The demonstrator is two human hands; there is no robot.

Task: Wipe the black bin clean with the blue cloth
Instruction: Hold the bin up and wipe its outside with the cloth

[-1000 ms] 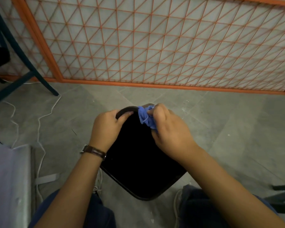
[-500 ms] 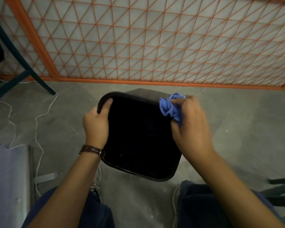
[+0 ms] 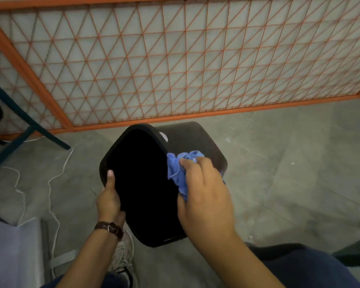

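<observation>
The black bin (image 3: 193, 140) is tilted with its dark opening turned toward me, held just above the grey floor between my knees. My left hand (image 3: 109, 199) grips the bin's left rim, thumb lying along the edge and fingers hidden inside or behind. My right hand (image 3: 204, 194) holds the crumpled blue cloth (image 3: 178, 171) against the bin's right rim and outer side. The bin's inside is too dark to make out.
An orange-framed mesh panel (image 3: 175, 65) stands close behind the bin. A dark green chair leg (image 3: 29, 125) slants at the left. White cable (image 3: 50, 183) trails over the floor at the left, beside a pale grey box (image 3: 13, 252). My shoe (image 3: 123, 258) is under the bin.
The bin has been turned and tipped further, showing more of its outer right side. My right hand with the cloth has slid from the far rim down along the right rim.
</observation>
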